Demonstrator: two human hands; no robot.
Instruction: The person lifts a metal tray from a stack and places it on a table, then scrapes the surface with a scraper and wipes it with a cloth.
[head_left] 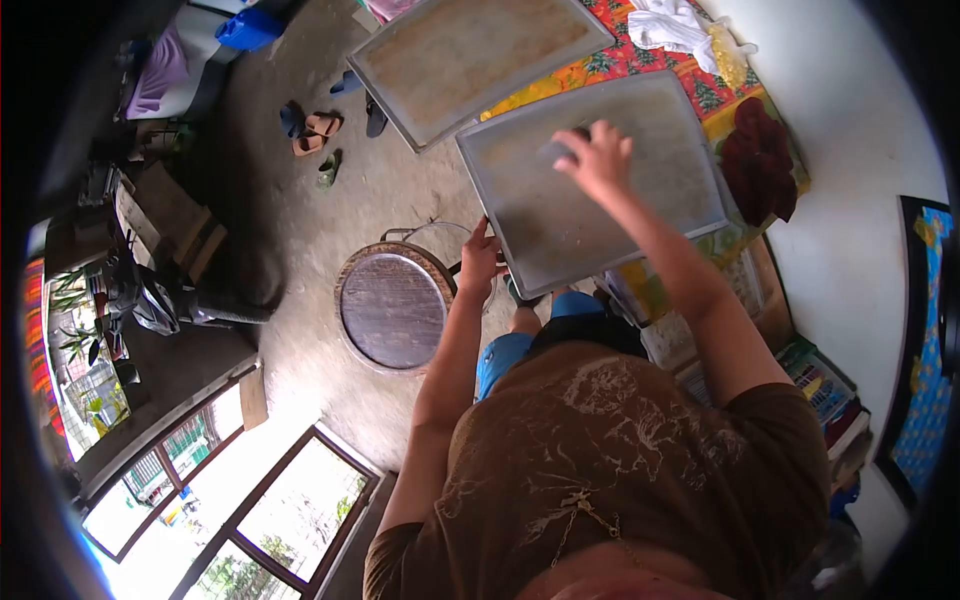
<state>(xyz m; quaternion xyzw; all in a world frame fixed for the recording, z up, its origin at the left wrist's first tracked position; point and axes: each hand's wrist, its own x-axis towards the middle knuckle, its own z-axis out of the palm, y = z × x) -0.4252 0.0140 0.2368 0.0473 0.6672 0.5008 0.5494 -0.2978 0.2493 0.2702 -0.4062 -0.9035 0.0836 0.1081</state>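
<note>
In the head view, a flat grey metal tray (560, 225) with a raised rim and brownish stains lies in front of me on a table covered with patterned cloth. At its left edge is my left hand (483, 262), with its fingers closed on the rim. My right hand (600, 160) is over the upper middle of the tray with its fingers bent. A small dark thing shows at these fingers, too blurred to name. Beyond this tray lies a second stained metal tray (480, 60), tilted at an angle.
A round wooden-topped stool (393, 308) stands on the floor at left. Several sandals (318, 130) lie farther off. White cloth (670, 28) and a dark red cloth (757, 160) rest on the patterned tablecloth (705, 90), beside the wall.
</note>
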